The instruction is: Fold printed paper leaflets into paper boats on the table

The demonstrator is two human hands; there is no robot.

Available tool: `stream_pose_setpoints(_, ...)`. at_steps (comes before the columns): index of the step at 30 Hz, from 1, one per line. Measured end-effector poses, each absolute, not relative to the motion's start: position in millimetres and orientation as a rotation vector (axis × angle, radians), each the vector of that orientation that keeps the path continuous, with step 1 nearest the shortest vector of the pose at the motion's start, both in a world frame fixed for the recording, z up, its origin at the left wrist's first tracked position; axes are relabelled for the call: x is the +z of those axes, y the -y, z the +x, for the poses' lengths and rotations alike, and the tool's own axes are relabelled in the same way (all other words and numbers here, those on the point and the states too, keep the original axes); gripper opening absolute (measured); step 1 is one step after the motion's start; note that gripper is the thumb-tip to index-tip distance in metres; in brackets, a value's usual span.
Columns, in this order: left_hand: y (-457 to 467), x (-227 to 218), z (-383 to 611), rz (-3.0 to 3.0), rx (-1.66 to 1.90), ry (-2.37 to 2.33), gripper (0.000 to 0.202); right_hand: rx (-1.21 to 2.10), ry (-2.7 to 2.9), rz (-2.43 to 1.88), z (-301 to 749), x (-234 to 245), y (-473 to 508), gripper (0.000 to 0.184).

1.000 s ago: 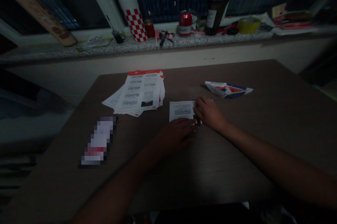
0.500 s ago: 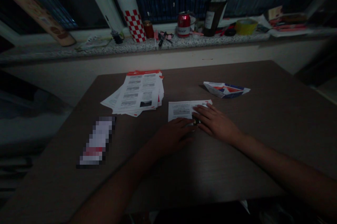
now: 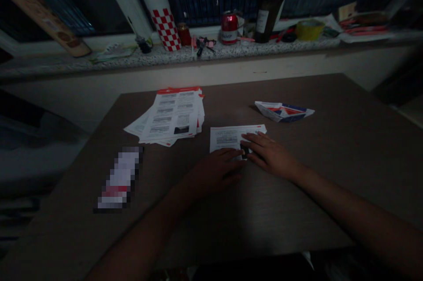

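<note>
A small printed sheet of paper point(image 3: 224, 134) lies flat on the brown table point(image 3: 284, 215) in front of me; it looks folded, though its near edge is hidden under my hands. My left hand point(image 3: 216, 171) rests along that near edge with its fingers stretched out. On the paper's right part lies my right hand point(image 3: 269, 151), palm down, fingers spread, touching a dark picture on the print. Neither hand grips anything. Beyond my right hand stands a folded paper boat point(image 3: 284, 112) with white, blue and red print.
A stack of printed sheets point(image 3: 168, 116) with red edges lies to the left. Nearer me is a phone point(image 3: 119, 178), its screen blurred. On the granite windowsill point(image 3: 128, 61) stand a checkered bottle point(image 3: 166, 27), a red can point(image 3: 229, 27), a dark bottle point(image 3: 264, 21) and yellow tape point(image 3: 309, 30).
Both hands stay almost in place on the paper, with only slight finger shifts. The whole view has moved a little; the boat and the stack lie as before.
</note>
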State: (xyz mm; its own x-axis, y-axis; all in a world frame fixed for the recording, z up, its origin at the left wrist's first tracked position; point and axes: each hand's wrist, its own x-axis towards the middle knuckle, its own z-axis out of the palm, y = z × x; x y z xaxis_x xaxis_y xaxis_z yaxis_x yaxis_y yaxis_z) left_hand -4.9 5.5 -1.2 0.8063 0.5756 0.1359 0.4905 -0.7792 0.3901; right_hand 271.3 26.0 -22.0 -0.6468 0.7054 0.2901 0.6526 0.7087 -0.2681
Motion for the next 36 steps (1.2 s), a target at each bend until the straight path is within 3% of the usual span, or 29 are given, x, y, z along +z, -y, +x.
stream_pose_setpoints(22, -10, 8, -8, 2.586, 0.387, -0.742, 0.034, 0.259, 2.493, -1.039, 268, -22, -29, 0.041)
stream_pose_setpoints(28, -12, 0, -6, 2.633, 0.366, -0.769, 0.048, 0.265, 2.489, -1.049, 269, -22, -30, 0.041)
stream_pose_setpoints(36, -13, -8, -7, 2.666, 0.347, -0.843, 0.051, 0.292, 2.453, -1.025, 269, -25, -31, 0.048)
